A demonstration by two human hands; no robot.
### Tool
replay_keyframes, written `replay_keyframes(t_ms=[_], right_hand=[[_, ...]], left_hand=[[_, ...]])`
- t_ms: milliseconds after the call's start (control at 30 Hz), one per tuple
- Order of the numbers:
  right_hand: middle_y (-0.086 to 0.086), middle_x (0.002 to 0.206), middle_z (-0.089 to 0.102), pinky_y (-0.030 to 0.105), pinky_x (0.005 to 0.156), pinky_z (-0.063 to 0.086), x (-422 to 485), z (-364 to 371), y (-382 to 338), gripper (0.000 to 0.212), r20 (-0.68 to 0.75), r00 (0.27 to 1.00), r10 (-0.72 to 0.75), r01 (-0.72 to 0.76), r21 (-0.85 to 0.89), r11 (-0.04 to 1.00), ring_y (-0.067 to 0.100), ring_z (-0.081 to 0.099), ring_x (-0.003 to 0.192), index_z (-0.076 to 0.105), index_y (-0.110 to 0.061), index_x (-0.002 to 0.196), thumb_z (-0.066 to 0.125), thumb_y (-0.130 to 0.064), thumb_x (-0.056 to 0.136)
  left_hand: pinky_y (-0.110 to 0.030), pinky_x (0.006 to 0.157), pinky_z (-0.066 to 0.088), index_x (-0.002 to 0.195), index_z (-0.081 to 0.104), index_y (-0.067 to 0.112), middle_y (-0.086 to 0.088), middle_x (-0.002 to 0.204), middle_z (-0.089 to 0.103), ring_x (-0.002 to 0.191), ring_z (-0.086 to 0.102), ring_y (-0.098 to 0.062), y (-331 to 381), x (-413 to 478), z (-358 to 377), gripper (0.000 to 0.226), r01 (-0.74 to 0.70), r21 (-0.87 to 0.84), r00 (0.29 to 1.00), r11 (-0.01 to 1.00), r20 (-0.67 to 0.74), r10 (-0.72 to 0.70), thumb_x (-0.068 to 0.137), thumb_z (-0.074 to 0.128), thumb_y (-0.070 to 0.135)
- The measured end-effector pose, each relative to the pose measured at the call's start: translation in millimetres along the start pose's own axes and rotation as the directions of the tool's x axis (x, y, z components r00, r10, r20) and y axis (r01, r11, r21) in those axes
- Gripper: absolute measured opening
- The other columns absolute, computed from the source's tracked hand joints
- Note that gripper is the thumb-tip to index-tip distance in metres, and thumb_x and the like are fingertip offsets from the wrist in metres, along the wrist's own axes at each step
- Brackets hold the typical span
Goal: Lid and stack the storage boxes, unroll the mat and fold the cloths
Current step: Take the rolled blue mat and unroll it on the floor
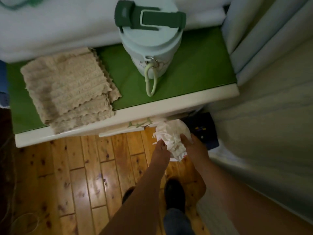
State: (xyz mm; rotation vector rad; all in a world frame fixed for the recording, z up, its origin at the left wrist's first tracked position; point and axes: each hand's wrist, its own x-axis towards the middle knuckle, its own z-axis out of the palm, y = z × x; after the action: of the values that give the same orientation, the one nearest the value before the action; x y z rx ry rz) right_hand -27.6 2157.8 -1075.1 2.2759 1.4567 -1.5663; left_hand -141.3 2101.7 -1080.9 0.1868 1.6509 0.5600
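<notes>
The mat (171, 139), a white roll with a fringed end, is down low in front of the small table (177, 102), below its front edge and above the wooden floor (81, 175). I have both hands on it: my left hand (160, 150) grips the fringed end from the left side, and my right hand (194, 148) closes around the roll from the right, so the two hands sit close together with the mat between them. The mat looks bunched and still rolled.

On the table's green top, the cloths (67, 89) lie in a beige stack at the left, folded, their scalloped edges stepped one over another and the lowest one overhanging the front rim. Well apart from them, toward the right, stands a pale green jug (150, 53) with a dark green handle folded over its lid and a looped cord hanging down its front.

A dark shoe (174, 194) shows on the floor below my arms. A pale curtain (271, 39) hangs at the right.
</notes>
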Motion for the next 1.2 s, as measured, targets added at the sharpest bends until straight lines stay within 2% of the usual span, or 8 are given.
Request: replay_keyframes(t_ms=[100,133,233,467,633,767,1033,1200], right_hand=[[0.013,0.136,0.054,0.034,0.1,0.038,0,-3,-5,0.057,0.016,1.0,-0.016,0.017,-0.103,0.994,0.031,0.051,0.124,0.05,-0.013,0.137,0.038,-0.052,0.098],[0.013,0.136,0.054,0.033,0.099,0.039,-2,-5,-6,0.057,-0.006,1.0,-0.024,0.023,-0.132,0.991,0.031,0.05,0.125,0.05,-0.012,0.137,0.037,-0.052,0.098],[0.018,0.132,0.057,0.035,0.096,0.041,-12,-13,-10,0.053,-0.135,0.99,-0.043,0.03,-0.096,0.995,0.033,0.052,0.122,0.054,-0.006,0.131,0.038,-0.045,0.1],[0.024,0.112,0.063,0.04,0.09,0.045,-56,-30,-41,0.038,-0.3,0.942,-0.152,0.112,-0.144,0.983,0.038,0.058,0.109,0.06,0.003,0.114,0.049,-0.029,0.098],[0.016,0.14,0.052,0.042,0.107,0.042,-111,-30,-79,0.051,-0.189,0.876,-0.443,0.307,-0.491,0.815,0.031,0.049,0.129,0.049,-0.003,0.137,0.052,-0.032,0.096],[0.018,0.129,0.06,0.042,0.099,0.049,-160,-17,-111,0.052,-0.081,0.801,-0.594,0.427,-0.618,0.66,0.033,0.059,0.117,0.057,-0.001,0.129,0.043,-0.037,0.093],[0.009,0.1,0.075,0.041,0.076,0.059,-323,38,-240,0.058,0.323,0.67,-0.668,0.641,-0.705,0.303,0.025,0.073,0.09,0.076,-0.008,0.099,0.031,-0.041,0.086],[0.009,0.117,0.07,0.036,0.086,0.056,-421,48,-366,0.06,0.294,0.539,-0.789,0.708,-0.666,0.235,0.023,0.068,0.103,0.07,-0.009,0.116,0.038,-0.047,0.083]], left_hand=[[-0.028,0.097,0.047,0.131,0.056,-0.002,-0.014,0.133,0.059,0.123,0.058,-0.024,10,-2,-12,0.05,-0.158,0.108,0.972,0.982,-0.16,0.174,0.084,0.071,0.008],[-0.03,0.099,0.046,0.133,0.056,0.002,-0.015,0.135,0.058,0.123,0.057,-0.026,14,-6,-16,0.044,-0.108,0.118,0.982,0.987,-0.141,0.125,0.092,0.063,0.014],[-0.042,0.099,0.047,0.15,0.035,0.017,-0.018,0.14,0.052,0.121,0.056,-0.038,25,-17,-35,0.048,0.014,0.32,0.992,0.947,-0.122,0.027,0.102,0.035,0.019],[-0.036,0.093,0.046,0.156,0.017,0.014,-0.016,0.15,0.041,0.123,0.053,-0.035,66,-60,-88,0.063,0.169,0.377,0.959,0.911,-0.275,-0.064,0.1,0.041,0.03],[-0.038,0.096,0.049,0.156,0.016,0.014,-0.015,0.144,0.047,0.119,0.057,-0.033,87,-109,-122,0.068,0.087,0.485,0.979,0.87,-0.203,0.015,0.097,0.043,0.037],[-0.037,0.101,0.046,0.152,0.027,0.016,-0.012,0.144,0.049,0.125,0.052,-0.029,91,-156,-149,0.061,0.031,0.551,0.986,0.834,-0.155,0.066,0.097,0.044,0.036],[-0.036,0.098,0.046,0.134,0.045,0.017,-0.007,0.135,0.052,0.121,0.052,-0.025,92,-312,-283,0.046,0.253,0.518,0.91,0.817,-0.415,-0.018,0.093,0.046,0.036],[-0.04,0.095,0.05,0.128,0.051,0.028,0.001,0.122,0.06,0.113,0.058,-0.022,143,-429,-390,0.042,0.25,0.521,0.842,0.816,-0.533,0.082,0.088,0.048,0.038]])
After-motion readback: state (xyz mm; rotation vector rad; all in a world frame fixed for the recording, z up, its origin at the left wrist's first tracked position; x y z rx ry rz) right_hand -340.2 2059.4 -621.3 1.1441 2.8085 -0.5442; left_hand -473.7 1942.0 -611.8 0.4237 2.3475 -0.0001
